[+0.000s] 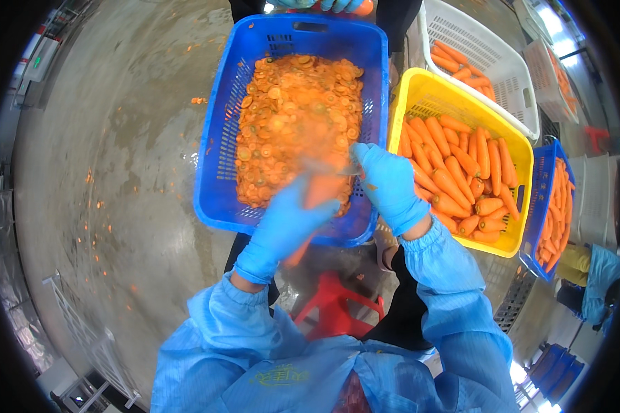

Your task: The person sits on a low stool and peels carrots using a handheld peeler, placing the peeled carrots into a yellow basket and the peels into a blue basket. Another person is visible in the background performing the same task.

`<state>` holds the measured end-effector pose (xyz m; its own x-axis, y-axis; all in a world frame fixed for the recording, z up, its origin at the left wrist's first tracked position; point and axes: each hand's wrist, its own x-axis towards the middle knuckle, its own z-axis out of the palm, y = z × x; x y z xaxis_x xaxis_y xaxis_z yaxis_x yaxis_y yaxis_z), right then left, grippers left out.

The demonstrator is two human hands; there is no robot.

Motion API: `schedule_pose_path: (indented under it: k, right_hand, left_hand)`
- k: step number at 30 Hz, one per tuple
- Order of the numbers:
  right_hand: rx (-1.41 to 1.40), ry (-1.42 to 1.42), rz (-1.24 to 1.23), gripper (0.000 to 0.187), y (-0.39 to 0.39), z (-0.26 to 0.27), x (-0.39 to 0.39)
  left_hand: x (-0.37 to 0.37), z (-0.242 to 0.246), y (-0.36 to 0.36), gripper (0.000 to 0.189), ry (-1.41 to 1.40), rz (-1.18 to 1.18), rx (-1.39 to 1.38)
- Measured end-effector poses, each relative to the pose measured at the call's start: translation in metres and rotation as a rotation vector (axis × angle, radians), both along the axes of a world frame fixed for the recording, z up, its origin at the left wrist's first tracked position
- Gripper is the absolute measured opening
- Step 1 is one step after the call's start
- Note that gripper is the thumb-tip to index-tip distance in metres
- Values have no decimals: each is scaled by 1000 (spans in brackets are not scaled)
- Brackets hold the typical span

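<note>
Over the near part of a blue plastic crate [212, 124] my left hand [289, 222], in a blue glove, grips a carrot [323, 190] that is blurred by motion. My right hand [390, 186], gloved too, holds a knife [341, 169] by its handle, the blurred blade lying across the carrot's far end. Whether the blade touches the carrot cannot be told. Beneath, many carrot end slices [299, 108] fill much of the crate. A yellow crate [527, 206] of whole carrots [449, 175] stands right of my right hand.
Beyond the yellow crate is a white crate [529, 111] with carrots; another blue crate [528, 258] holds more at the right. A co-worker's gloved hands [341, 5] are at the far edge. A red plastic stool [336, 310] stands below me. Carrot scraps lie on the wet floor [134, 144].
</note>
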<state>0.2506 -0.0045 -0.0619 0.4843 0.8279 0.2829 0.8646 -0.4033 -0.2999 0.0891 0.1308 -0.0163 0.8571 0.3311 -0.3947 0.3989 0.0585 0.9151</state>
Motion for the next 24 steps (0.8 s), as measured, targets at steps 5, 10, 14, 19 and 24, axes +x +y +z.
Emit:
schedule_pose_path:
  k: [5,10,14,19,24]
  right_hand:
    - [-264,77,-207,6,-23,-21,45]
    - [131,562,-100,35,-8,-18,31]
    - [38,1461,-138,49,6,37,8]
    - [232,1672,-224,47,6,24,14]
    - [321,1549,-238,34,4,37,21]
  left_hand:
    - [-4,16,5,72,-11,-76,-110]
    - [-6,-17,5,81,-39,20,114]
    - [2,-4,-5,87,-84,35,80]
    - [5,-3,-11,76,-131,51,-85]
    - [2,14,-6,47,11,172,-606]
